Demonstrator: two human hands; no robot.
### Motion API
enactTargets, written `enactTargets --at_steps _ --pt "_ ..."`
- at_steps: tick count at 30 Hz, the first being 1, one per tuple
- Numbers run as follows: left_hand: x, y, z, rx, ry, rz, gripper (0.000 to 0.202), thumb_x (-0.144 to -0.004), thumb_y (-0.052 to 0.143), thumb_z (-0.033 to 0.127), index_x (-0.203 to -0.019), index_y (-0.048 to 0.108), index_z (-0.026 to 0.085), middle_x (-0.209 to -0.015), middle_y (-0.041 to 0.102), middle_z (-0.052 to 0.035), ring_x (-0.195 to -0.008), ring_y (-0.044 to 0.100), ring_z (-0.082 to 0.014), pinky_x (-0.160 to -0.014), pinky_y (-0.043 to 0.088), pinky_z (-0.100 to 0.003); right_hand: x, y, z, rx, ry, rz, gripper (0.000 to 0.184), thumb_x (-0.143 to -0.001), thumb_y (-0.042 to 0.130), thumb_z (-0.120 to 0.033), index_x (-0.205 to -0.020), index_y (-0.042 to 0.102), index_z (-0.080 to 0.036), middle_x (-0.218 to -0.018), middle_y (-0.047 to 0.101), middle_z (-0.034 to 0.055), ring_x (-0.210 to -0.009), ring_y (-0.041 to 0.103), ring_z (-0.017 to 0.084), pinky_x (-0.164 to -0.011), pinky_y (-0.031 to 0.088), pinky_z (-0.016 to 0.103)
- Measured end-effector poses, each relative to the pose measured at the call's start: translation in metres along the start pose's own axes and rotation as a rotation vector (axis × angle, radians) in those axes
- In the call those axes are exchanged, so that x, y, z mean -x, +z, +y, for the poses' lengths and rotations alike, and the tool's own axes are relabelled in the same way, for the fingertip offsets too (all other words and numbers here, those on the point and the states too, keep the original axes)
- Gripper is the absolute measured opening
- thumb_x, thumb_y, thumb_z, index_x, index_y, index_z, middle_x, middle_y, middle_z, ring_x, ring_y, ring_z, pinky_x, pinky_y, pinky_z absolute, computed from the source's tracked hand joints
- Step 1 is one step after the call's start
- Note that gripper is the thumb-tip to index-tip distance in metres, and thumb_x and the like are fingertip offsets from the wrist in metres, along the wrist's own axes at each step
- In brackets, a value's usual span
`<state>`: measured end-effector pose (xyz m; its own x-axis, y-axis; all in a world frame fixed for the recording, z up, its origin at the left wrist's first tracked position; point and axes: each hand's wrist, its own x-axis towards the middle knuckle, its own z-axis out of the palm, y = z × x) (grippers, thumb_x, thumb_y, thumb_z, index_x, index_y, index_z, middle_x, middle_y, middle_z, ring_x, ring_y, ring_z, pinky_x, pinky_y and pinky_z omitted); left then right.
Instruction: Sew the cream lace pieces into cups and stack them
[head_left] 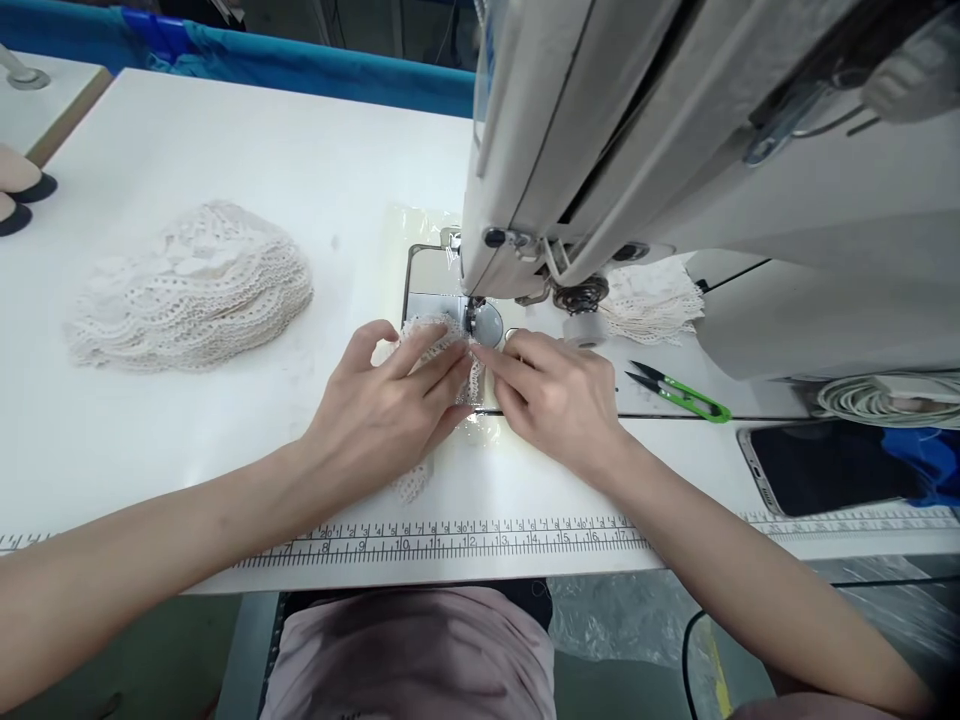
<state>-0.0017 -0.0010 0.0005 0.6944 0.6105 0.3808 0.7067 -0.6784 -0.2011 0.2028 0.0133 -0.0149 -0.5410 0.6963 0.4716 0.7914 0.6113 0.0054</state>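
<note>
A small piece of cream lace lies on the white table right in front of the sewing machine's presser foot. My left hand lies flat on the lace, fingers stretched out and pressing it down. My right hand rests beside it, its fingertips touching the lace's right edge near the needle plate. Part of the lace sticks out below my left palm. The sewing machine head overhangs the work.
A heap of cream lace pieces sits at the left. More lace lies behind the machine. Green thread snips and a phone lie at the right. A printed ruler runs along the table's front edge.
</note>
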Motion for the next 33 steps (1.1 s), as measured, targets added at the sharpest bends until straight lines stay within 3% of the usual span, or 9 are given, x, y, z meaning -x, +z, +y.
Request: enactTargets --at_steps 6,10,15,33 --pt "0.001 0.002 -0.003 0.024 -0.011 -0.016 0.028 -0.102 0.044 0.027 -0.125 0.058 0.018 -0.124 0.069 -0.0040 -0.124 0.058 -0.0217 -0.094 0.038 -0.045 0.000 -0.004 -0.004 0.138 -0.080 -0.027 0.032 -0.093 0.046 -0.013 -0.112 0.072 -0.017 -0.080 0.070 0.0013 -0.069 0.057 0.014 -0.059 0.033 0.031" --pt "0.000 0.007 -0.006 0.103 -0.034 0.010 0.028 -0.102 0.044 0.029 -0.125 0.058 0.021 -0.124 0.069 -0.0040 -0.125 0.058 -0.0229 -0.098 0.037 -0.045 -0.002 -0.004 -0.005 0.161 -0.053 -0.096 0.036 -0.094 0.043 -0.014 -0.118 0.069 -0.017 -0.084 0.072 0.0029 -0.070 0.056 0.015 -0.061 0.032 0.032" --pt "-0.001 0.010 -0.008 0.226 -0.094 -0.054 0.030 -0.102 0.042 0.030 -0.127 0.058 0.022 -0.129 0.066 -0.0064 -0.130 0.054 -0.0265 -0.103 0.035 -0.051 -0.004 -0.004 -0.005 0.121 0.017 -0.178 0.037 -0.094 0.041 -0.015 -0.121 0.067 -0.016 -0.087 0.072 0.0061 -0.072 0.056 0.017 -0.059 0.030 0.034" --pt "-0.004 0.008 -0.006 0.151 -0.086 -0.039 0.028 -0.103 0.042 0.031 -0.123 0.060 0.021 -0.127 0.067 -0.0061 -0.126 0.057 -0.0233 -0.099 0.034 -0.048 -0.002 -0.002 -0.005 0.191 0.004 -0.129 0.036 -0.092 0.042 -0.011 -0.117 0.068 -0.015 -0.084 0.070 0.0057 -0.076 0.056 0.018 -0.056 0.026 0.035"
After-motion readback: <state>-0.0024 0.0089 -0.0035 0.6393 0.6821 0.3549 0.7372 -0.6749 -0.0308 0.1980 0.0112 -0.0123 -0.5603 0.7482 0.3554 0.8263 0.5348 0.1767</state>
